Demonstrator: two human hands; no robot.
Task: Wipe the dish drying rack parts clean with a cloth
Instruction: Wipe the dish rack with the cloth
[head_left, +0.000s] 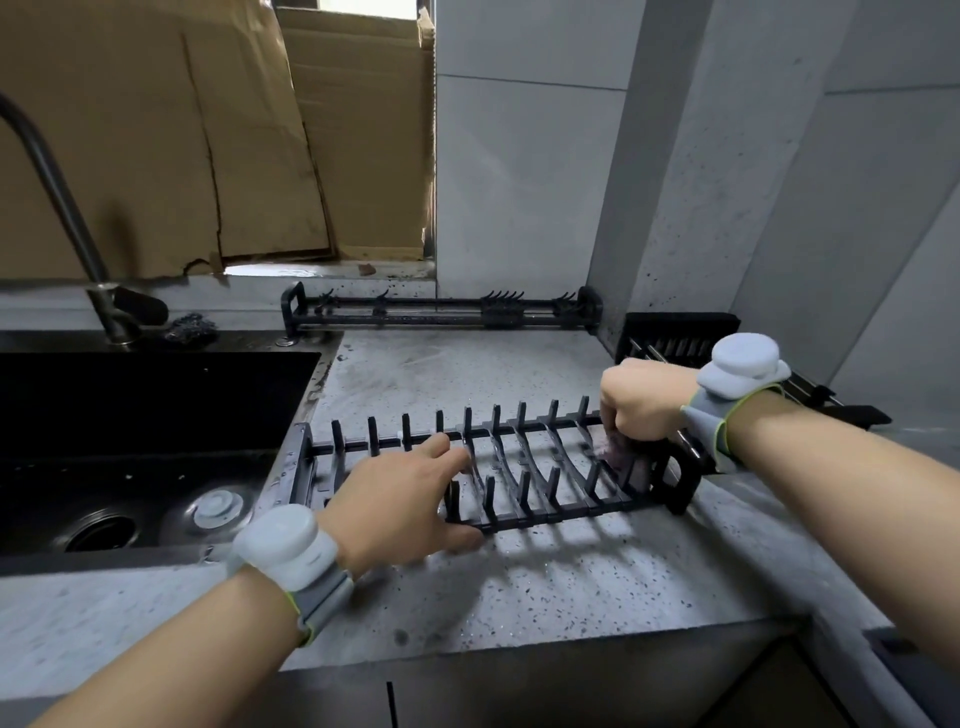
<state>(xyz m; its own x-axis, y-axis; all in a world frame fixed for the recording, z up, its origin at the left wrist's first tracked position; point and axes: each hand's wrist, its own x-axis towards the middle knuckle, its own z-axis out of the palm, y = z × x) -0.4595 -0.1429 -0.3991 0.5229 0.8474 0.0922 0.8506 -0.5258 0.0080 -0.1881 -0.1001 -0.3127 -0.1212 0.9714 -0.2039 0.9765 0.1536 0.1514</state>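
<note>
A black plate rack part (524, 467) with upright prongs lies flat on the grey speckled counter (545, 582), just right of the sink. My left hand (400, 499) lies across its left half, fingers spread over the bars and thumb at the near rail. My right hand (641, 402) is fisted around a small purplish cloth (618, 444), pressing it down among the prongs at the rack's right end. Both wrists wear grey bands with pale pods.
A black sink (145, 441) with a drain and a white stopper sits at left, its tap (67, 218) behind. A second black rack rail (441, 312) lies along the back wall, another rack piece (680, 332) behind my right hand. Cardboard leans at the window.
</note>
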